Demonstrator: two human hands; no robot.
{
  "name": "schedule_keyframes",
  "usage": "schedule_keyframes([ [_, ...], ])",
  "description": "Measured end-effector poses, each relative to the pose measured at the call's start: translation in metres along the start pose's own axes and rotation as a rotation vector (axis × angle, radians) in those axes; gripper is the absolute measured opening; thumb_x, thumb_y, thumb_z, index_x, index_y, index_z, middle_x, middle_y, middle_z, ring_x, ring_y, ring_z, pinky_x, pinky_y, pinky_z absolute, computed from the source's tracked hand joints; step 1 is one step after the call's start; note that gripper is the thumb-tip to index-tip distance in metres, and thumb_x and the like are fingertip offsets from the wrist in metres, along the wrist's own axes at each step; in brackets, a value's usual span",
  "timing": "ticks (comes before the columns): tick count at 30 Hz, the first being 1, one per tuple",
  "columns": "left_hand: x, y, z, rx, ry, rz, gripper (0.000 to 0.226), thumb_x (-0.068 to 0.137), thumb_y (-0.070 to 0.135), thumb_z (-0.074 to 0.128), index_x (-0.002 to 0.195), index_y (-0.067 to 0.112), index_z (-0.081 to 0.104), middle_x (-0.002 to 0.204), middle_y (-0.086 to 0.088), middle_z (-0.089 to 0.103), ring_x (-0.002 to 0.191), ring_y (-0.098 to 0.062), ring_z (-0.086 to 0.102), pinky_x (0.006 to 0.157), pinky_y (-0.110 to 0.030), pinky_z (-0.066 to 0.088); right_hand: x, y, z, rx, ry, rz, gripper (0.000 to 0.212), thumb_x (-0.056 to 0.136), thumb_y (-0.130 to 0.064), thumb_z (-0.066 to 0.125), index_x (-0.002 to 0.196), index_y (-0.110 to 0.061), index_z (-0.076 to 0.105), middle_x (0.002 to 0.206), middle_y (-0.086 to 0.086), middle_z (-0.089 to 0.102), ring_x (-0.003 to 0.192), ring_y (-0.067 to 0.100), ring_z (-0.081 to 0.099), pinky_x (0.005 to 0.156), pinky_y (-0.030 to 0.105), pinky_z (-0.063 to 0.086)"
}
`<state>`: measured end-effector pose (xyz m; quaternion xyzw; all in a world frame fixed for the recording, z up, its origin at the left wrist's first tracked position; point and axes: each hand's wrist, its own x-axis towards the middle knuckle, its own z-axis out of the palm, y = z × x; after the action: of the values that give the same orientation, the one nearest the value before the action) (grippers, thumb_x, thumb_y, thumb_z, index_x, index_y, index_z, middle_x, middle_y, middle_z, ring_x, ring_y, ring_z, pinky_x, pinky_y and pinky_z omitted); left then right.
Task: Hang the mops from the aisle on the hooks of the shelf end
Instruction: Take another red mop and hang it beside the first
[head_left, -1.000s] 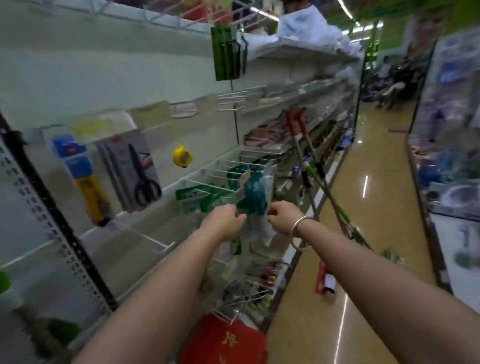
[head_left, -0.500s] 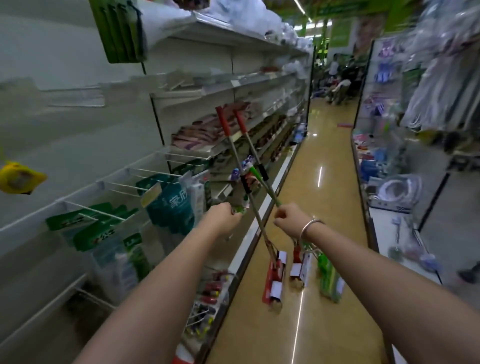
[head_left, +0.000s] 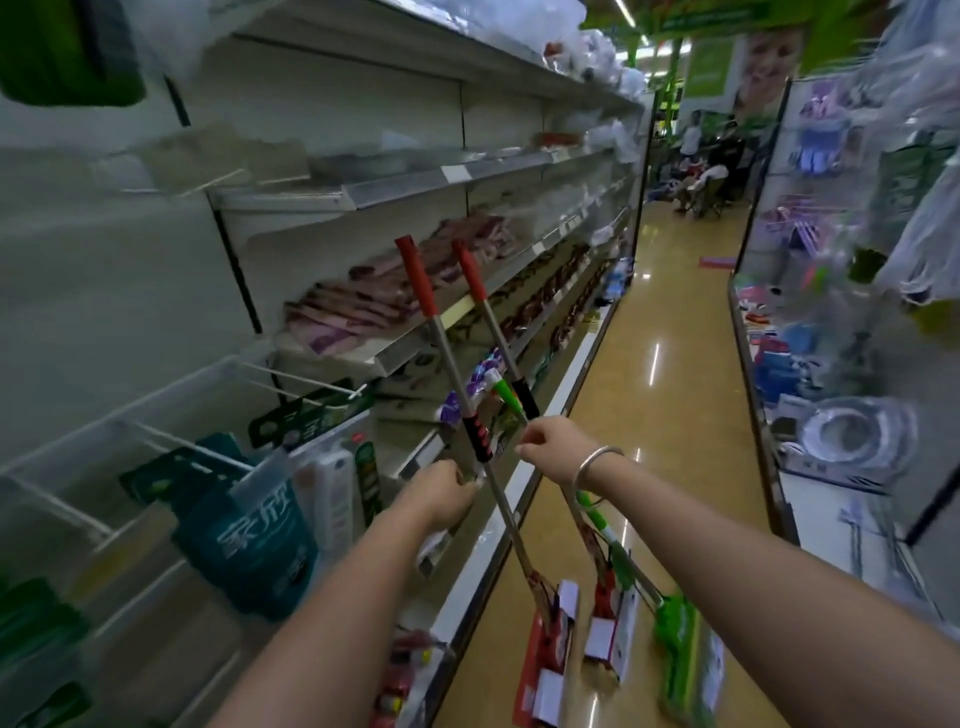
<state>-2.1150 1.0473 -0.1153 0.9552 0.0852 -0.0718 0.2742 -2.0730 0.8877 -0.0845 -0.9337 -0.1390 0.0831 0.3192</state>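
Three mops lean against the left shelving (head_left: 395, 182) with their heads on the aisle floor. The nearer red-handled mop (head_left: 445, 358) has a black grip band, and my left hand (head_left: 441, 493) curls its fingers at the pole just below that band. A second red-handled mop (head_left: 485, 306) crosses behind it. The green mop (head_left: 675, 644) has a green-and-white handle tip, and my right hand (head_left: 550, 447), with a bracelet on the wrist, pinches it near the top. The shelf end and its hooks are out of view.
Wire pegs with packaged goods (head_left: 249, 540) stick out of the left shelving at hip height. Another rack with hanging wares (head_left: 852, 322) lines the right side. The glossy aisle floor (head_left: 670, 395) runs ahead to people (head_left: 711, 171) sitting at the far end.
My view has swung right, from the peg wall to along the aisle. Both hands left the hanging packets and moved forward to the mop handles.
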Motion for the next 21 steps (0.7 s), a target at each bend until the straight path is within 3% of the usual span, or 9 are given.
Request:
schedule_keyframes([
  [5,0.075,0.015,0.011,-0.061,-0.033,-0.058,0.015,0.094,0.031,0.051,0.083,0.021,0.051,0.086,-0.002,0.06,0.081,-0.018,0.056,0.07,-0.031,0.044,0.084,0.027,-0.012,0.04,-0.073,-0.004,0.018,0.092,-0.023,0.053,0.102,-0.013,0.063,0.091,0.002,0.062,0.081,0.015,0.058,0.073,0.028,0.05],
  [8,0.124,0.023,0.017,-0.133,-0.021,-0.123,0.013,0.093,0.032,0.051,0.084,0.023,0.053,0.083,0.0,0.056,0.08,-0.017,0.056,0.073,-0.033,0.048,0.14,0.042,-0.014,0.039,-0.133,-0.035,0.017,0.092,-0.022,0.052,0.1,-0.011,0.064,0.088,0.003,0.061,0.069,0.011,0.054,0.059,0.022,0.045],
  [13,0.197,0.032,0.03,-0.189,0.056,-0.237,0.015,0.093,0.031,0.052,0.08,0.024,0.05,0.078,0.003,0.054,0.085,-0.02,0.057,0.081,-0.037,0.049,0.223,0.064,-0.011,0.053,-0.244,-0.106,0.016,0.094,-0.018,0.05,0.096,-0.009,0.064,0.073,-0.004,0.055,0.064,0.005,0.05,0.052,0.018,0.036],
  [17,0.241,0.03,0.036,-0.233,0.133,-0.334,0.015,0.092,0.032,0.053,0.081,0.023,0.049,0.09,-0.003,0.063,0.086,-0.022,0.056,0.073,-0.031,0.043,0.273,0.068,-0.008,0.047,-0.284,-0.145,0.019,0.093,-0.015,0.05,0.097,-0.005,0.065,0.086,0.007,0.061,0.076,0.016,0.054,0.067,0.026,0.042],
  [21,0.277,0.023,0.033,-0.336,0.27,-0.414,0.017,0.091,0.032,0.056,0.095,0.015,0.055,0.103,-0.012,0.064,0.104,-0.031,0.059,0.078,-0.031,0.042,0.318,0.061,0.004,0.077,-0.259,-0.175,0.025,0.092,-0.018,0.051,0.104,0.0,0.063,0.102,0.016,0.066,0.097,0.029,0.061,0.088,0.037,0.049],
])
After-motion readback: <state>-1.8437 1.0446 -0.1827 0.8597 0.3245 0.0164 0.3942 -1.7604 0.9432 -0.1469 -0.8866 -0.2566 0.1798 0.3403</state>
